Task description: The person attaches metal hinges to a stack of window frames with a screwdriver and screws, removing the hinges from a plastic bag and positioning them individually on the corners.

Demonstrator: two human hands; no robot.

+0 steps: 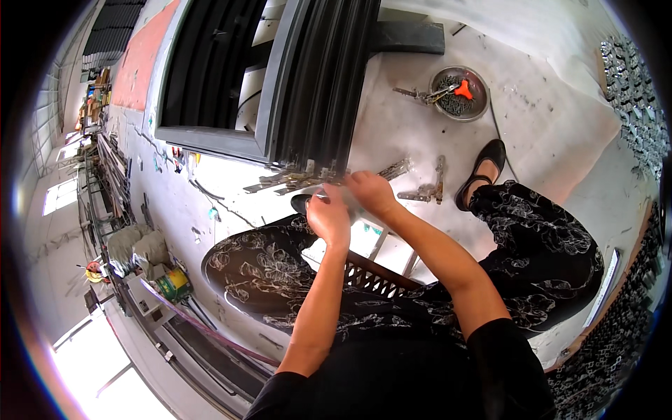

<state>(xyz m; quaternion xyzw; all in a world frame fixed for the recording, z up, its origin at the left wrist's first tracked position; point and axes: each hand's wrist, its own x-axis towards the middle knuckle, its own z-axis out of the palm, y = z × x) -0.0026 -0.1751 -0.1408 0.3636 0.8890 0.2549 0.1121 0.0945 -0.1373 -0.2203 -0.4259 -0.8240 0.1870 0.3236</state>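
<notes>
My left hand (329, 218) is at the near end of a stack of dark grey metal frames (318, 84), its fingers curled in a pinch with a small shiny bit showing at them. Close beside it, my right hand (371, 192) has its fingers bent and pressed together at the frames' corner. What either hand grips is too small and blurred to name. Slim metal hinge-like strips (297, 183) lie just left of my hands, under the frame ends. More such strips (424, 192) are on the floor to the right of my right hand.
A round metal bowl (480, 94) with screws, an orange three-lobed piece (463, 89) and a metal tool stands at the far right. Piles of small metal parts (633, 105) line the right edge. My legs straddle a low seat (378, 276). A green-yellow bucket (173, 284) stands left.
</notes>
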